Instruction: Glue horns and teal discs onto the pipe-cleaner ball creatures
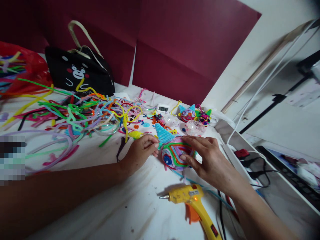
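yellow glue gun (188, 196) | black bear bag (80, 71) | pipe-cleaner heap (75, 116) | digital timer (163, 108) | power strip (233, 159)

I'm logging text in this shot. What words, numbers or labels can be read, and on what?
"4:50", roughly, blurred: display of the small white digital clock.
Label on the yellow plastic glue gun: too small to read.
No words on the black cloth bag, only a bear face.
No text on the colourful pipe-cleaner figure.

Three pipe-cleaner figures (176, 154), one glue gun (193, 200), one bag (80, 75), one timer (163, 108).
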The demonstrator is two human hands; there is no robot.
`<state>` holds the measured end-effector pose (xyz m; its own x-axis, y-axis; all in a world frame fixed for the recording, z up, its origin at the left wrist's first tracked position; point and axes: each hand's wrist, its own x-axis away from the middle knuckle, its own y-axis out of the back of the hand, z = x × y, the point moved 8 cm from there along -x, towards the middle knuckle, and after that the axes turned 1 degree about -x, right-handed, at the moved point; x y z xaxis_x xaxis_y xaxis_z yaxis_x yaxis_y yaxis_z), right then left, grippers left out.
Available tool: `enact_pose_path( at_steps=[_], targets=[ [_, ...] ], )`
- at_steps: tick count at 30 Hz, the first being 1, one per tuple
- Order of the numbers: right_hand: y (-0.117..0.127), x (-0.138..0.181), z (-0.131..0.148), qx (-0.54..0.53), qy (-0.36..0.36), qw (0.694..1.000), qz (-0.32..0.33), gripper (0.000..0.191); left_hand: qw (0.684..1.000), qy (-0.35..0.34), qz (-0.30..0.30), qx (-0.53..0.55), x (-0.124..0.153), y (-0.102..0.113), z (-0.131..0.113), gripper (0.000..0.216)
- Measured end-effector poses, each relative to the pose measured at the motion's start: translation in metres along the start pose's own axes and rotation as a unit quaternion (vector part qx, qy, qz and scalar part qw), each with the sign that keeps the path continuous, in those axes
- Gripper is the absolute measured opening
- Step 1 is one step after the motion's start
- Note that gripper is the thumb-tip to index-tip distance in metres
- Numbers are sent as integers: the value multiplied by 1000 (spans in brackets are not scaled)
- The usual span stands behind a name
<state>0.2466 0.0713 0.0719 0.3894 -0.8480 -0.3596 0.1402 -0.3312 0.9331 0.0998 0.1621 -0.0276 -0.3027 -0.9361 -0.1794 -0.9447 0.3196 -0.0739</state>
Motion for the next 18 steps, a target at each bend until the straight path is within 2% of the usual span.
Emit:
enact_pose_path(
  at_steps=[18],
  targets=[
    [-1,0,1,-3,-1,1000,3,39,1000,14,-10,4,1,1,-1,12]
  ],
)
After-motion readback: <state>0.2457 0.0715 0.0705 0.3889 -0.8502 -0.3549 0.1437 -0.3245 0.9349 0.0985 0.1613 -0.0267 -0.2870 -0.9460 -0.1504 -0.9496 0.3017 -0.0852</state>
